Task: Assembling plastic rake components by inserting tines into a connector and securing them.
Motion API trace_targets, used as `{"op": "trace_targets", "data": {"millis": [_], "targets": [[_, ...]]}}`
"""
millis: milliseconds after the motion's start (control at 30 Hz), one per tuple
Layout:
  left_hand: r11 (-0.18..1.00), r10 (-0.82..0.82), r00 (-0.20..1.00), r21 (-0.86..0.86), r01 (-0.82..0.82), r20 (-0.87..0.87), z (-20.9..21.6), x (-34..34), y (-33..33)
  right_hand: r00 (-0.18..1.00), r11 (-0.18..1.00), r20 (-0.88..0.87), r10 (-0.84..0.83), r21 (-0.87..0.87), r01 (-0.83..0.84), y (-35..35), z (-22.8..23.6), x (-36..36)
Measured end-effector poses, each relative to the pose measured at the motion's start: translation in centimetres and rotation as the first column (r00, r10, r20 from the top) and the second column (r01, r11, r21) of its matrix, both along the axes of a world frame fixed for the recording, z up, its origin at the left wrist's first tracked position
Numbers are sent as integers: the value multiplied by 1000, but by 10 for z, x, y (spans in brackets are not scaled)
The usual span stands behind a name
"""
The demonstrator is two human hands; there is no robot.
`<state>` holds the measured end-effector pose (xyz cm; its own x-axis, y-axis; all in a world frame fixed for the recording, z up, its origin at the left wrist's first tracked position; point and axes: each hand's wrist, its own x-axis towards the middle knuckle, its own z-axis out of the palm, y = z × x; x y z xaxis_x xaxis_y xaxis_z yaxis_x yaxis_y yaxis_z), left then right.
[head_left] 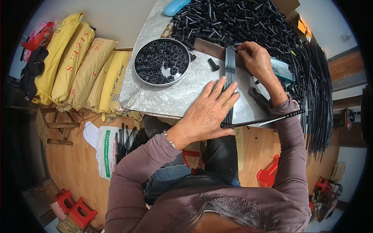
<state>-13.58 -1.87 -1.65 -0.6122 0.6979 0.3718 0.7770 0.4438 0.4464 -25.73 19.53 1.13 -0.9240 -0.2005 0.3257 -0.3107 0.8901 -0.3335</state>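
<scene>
A flat row of thin black rods (230,64) lies lengthwise on the grey tabletop (163,99). My left hand (211,106) rests on the near part of the row, open, fingers spread over the rods. Across their far ends runs a brown bar (210,49). My right hand (257,62) is closed on this bar just right of the rods, thumb and forefinger bent round it. A short black plastic piece (213,65) lies left of the row. One dark rod with a coiled-looking end (293,113) extends rightward from near my left thumb, over my right forearm.
A round metal tray (141,75) of small black rings stands left. Black plastic parts (233,19) are heaped at the back. A dark-handled tool (259,98) lies near my right forearm. Long black rods (320,97) hang at the right; yellow sacks (74,66) stand left.
</scene>
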Motion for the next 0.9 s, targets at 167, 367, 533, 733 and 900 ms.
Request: {"op": "trace_targets", "data": {"millis": [167,367,533,733,900], "targets": [[1000,17,1000,18,-17,16,-2,0,0,997,995,63,-37,-86,42,-4,4,-1],[999,31,999,-11,-30,10,-1,0,1,974,981,-133,184,85,-174,6,4,-12],[1000,27,999,10,-28,37,-1,0,0,985,988,-81,154,20,-153,2,2,-10],[1000,27,999,1,-27,34,-3,-1,2,990,992,-51,128,-5,-128,4,2,-10],[999,31,999,-10,-31,21,-5,-1,1,991,991,-57,121,-50,-124,4,-4,-12]]}}
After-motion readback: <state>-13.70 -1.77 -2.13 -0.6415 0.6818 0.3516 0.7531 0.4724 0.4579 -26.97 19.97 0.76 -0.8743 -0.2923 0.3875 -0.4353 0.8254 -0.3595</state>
